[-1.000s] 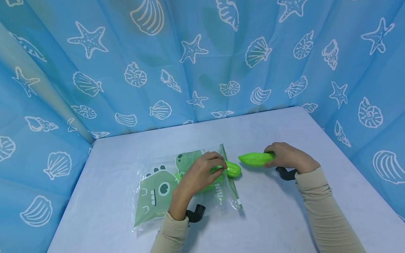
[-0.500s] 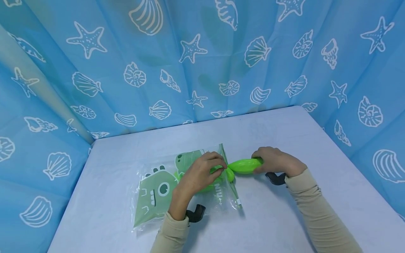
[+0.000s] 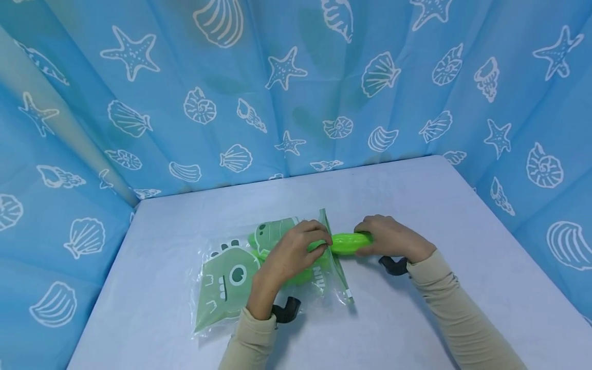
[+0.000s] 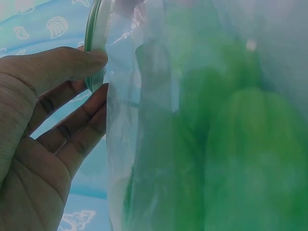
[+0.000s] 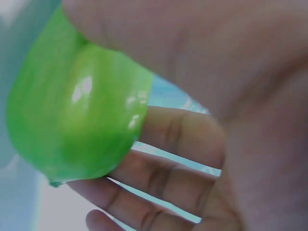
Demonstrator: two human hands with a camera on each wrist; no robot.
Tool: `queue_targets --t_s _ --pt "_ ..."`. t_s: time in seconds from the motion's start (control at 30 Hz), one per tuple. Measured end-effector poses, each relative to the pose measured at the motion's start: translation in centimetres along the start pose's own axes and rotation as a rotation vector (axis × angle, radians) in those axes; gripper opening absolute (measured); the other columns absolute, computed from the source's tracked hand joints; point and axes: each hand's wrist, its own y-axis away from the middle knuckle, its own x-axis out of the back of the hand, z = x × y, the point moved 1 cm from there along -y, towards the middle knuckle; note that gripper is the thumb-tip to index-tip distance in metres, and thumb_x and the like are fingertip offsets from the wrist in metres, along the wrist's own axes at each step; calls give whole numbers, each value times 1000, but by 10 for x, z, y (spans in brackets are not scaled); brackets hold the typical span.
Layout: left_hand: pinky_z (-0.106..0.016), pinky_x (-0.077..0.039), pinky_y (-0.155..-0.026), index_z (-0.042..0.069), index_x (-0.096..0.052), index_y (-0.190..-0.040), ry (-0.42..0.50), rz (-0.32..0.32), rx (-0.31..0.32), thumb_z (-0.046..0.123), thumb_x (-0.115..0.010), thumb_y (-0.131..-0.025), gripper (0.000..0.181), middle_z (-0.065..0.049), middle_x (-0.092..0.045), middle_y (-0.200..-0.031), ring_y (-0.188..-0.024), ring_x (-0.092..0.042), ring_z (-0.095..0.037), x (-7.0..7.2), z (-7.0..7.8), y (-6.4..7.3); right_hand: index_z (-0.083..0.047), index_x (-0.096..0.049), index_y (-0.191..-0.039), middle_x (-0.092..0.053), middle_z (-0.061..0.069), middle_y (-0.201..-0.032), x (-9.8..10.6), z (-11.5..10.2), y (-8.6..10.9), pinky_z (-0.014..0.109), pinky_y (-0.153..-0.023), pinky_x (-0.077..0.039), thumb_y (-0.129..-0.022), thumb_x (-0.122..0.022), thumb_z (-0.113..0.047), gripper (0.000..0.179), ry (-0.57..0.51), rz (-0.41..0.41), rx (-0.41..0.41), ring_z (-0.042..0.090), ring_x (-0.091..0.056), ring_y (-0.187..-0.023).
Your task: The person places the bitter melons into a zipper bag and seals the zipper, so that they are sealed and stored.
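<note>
A clear zip bag [image 3: 228, 288] with green cartoon monsters printed on it lies on the table, its mouth to the right. My left hand [image 3: 291, 254] pinches the zip edge [image 4: 94, 53] of that mouth between thumb and fingers. Green shapes [image 4: 255, 144] show through the film inside. My right hand [image 3: 393, 237] grips a long, glossy, ridged green gourd [image 3: 346, 243] by its right end, thumb on one side and fingers on the other. The gourd's left end is inside the bag mouth, hidden behind the left fingers. Its rounded near end [image 5: 91, 110] fills the right wrist view.
A white cloth covers the table [image 3: 407, 318]. Blue curtains [image 3: 296, 92] with white shells and starfish stand behind it and along both sides. A white slider [image 3: 348, 294] sits at the near end of the zip.
My right hand has moved left with the gourd, bringing it from beside the bag partly into its mouth. Another green gourd end that stuck out there has gone inside. The left hand stays put.
</note>
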Motion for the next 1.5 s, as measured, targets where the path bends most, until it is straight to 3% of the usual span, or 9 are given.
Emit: queue_targets --t_s 0.3,0.67,0.87,1.1,1.3,1.5 --pt "-31 -49 -99 10 -76 -100 15 -1 14 6 -72 -92 10 -1 -67 -110 -103 -62 -15 1 -2 -1 -8 -73 -111 -62 -2 -97 -5 -7 -8 32 -73 -46 -79 -87 -31 41 -46 48 43 16 -51 -84" --pt "-32 -49 -98 10 -76 -98 20 3 6 5 -72 -92 9 -1 -66 -111 -102 -62 -15 1 -2 0 -7 -69 -120 -63 1 -109 -10 -20 -12 33 -77 -49 -82 -85 -28 46 -134 79 80 17 -54 -92" --pt "-27 -52 -87 10 -76 -99 12 14 -7 4 -73 -92 10 -1 -66 -110 -100 -61 -15 -1 -2 1 -9 -69 -121 -64 0 -109 -21 -27 -15 31 -73 -49 -85 -82 -28 43 -114 136 126 15 -53 -91" --pt "-26 -52 -88 11 -76 -98 14 13 -2 5 -73 -92 9 -1 -67 -111 -102 -61 -14 -1 -1 -1 -9 -71 -123 -68 2 -112 -31 -33 -18 38 -81 -51 -84 -83 -25 44 -96 232 140 21 -57 -97" --pt "-27 -52 -90 11 -76 -98 7 13 -9 5 -73 -92 9 -1 -67 -111 -101 -62 -15 -1 -2 -2 -6 -66 -128 -64 0 -106 -36 -34 -19 28 -64 -49 -87 -79 -13 44 -192 226 177 15 -55 -76" --pt "-28 -51 -94 12 -77 -98 24 17 1 3 -69 -93 13 -2 -67 -112 -104 -62 -15 -1 -2 -2 -3 -58 -134 -62 3 -103 -38 -35 -20 28 -65 -51 -89 -76 -7 49 -219 217 226 21 -61 -82"
